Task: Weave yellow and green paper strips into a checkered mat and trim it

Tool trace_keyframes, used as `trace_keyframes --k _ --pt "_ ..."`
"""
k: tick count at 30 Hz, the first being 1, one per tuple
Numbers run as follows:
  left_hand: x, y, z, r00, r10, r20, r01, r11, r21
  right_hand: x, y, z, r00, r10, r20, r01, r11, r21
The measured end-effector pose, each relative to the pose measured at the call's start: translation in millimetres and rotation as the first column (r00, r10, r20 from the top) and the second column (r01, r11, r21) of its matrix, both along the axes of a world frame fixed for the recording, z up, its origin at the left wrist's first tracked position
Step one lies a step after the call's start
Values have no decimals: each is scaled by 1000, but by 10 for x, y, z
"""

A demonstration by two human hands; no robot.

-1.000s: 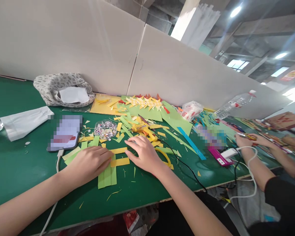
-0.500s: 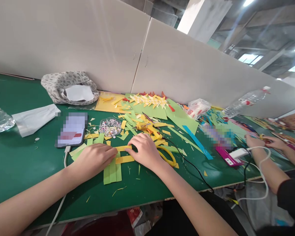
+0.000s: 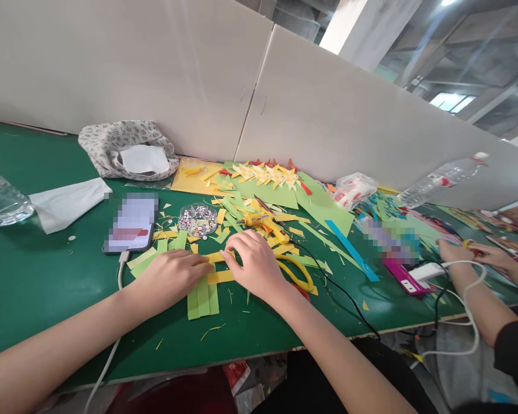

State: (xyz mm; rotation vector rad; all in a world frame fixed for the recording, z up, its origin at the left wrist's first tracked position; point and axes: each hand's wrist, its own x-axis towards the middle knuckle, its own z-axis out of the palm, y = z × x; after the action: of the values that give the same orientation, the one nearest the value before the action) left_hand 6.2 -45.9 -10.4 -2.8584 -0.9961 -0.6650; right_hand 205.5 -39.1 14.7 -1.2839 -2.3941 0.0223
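Both hands point(image 3: 172, 278) point(image 3: 255, 263) at one yellow strip point(image 3: 216, 257), right pinch now narrower

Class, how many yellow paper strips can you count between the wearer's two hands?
2: the upper yellow strip, at the right hand, and the lower yellow strip, nearer the viewer. More may be hidden under the left hand.

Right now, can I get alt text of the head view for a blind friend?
A person's left hand rests on green paper strips on a green table while the right hand touches a yellow strip. A phone and a glue gun lie nearby.
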Motion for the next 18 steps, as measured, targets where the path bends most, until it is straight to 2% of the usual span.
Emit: trace_keyframes --k 2,5,7,9,11,14,18 --pt "-4 -1 -5 1000 -19 -21 19 1000 3 -18 -9 37 993 -42 -114 23 986 -164" --pt "-2 -2 -5 999 -26 -48 26 1000 6 -11 -12 77 969 -16 -247 -78 929 -363" --pt "3 -4 -6 999 -18 -50 18 1000 7 11 -12 83 955 19 -296 -152 888 -435" --pt "9 -4 -10 999 -10 -39 11 1000 8 35 -13 64 957 29 -288 -167 870 -465" --pt "14 -2 -17 999 -4 -41 5 1000 18 55 -18 26 976 39 -216 -129 897 -423" --pt "17 1 -24 997 -9 -77 12 999 42 68 -36 -31 993 102 -60 -114 960 -256" --pt "20 -1 -14 993 -6 -118 14 998 63 46 -79 -58 968 205 146 -191 976 -105"
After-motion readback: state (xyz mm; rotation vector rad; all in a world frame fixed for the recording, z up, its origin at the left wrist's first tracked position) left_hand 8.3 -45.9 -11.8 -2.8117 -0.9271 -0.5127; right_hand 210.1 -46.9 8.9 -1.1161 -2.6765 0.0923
